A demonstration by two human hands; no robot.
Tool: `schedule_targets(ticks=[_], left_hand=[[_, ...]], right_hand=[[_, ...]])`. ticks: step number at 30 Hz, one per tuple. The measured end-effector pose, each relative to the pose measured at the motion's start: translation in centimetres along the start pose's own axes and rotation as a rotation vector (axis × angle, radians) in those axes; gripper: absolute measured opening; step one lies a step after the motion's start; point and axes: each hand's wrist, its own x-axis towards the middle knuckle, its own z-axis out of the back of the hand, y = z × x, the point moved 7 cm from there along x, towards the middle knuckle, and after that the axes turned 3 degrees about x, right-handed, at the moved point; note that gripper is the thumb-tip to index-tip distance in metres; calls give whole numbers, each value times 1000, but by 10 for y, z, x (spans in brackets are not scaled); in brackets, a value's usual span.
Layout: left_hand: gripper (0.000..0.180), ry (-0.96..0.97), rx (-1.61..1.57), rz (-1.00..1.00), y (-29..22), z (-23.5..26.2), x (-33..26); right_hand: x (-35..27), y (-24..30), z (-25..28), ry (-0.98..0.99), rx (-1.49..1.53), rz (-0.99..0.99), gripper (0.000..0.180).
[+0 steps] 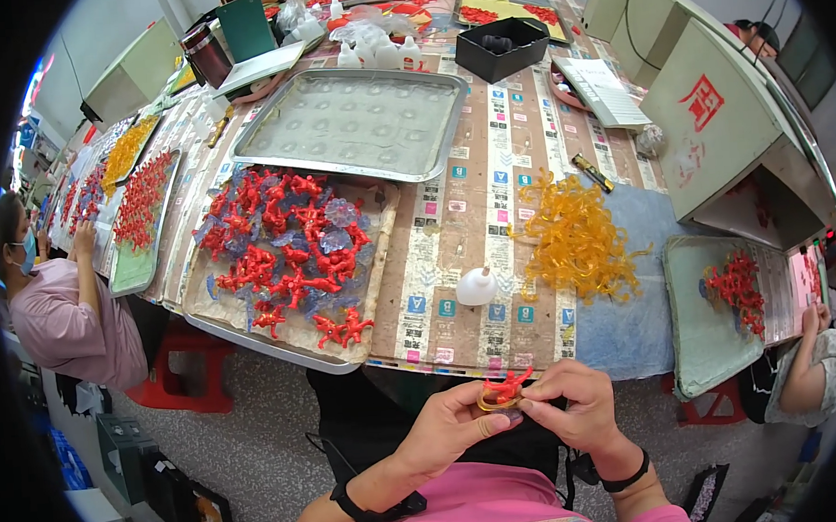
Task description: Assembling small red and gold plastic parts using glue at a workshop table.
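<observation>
Between my two hands, just off the table's near edge, is a small red plastic figure (508, 386) with a yellow translucent piece (490, 405) around its lower part. My left hand (453, 427) grips it from the left, thumb in front. From the right, the pinched fingers of my right hand (569, 406) close on the same figure; their tips partly hide it. Left of my hands, a tray (380, 253) holds a heap of red figures (289, 239) with purple translucent pieces. Ahead to the right lies a pile of yellow translucent pieces (582, 238).
A white squeeze bottle (476, 287) stands near the front edge. Beyond are a large metal tray (354, 118), a black box (502, 51) and several white bottles (379, 55). A beige cabinet (727, 122) stands right. A person (76, 317) sits left; another (816, 372) sits right.
</observation>
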Motion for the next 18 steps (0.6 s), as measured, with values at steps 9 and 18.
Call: schedule_targets(ticks=[9, 18], left_hand=[[35, -7, 2, 2, 1, 1, 0], [38, -2, 81, -107, 1, -3, -1]], right_hand=[[-6, -3, -3, -44, 22, 38, 14], [-9, 1, -4, -71, -2, 127, 15]])
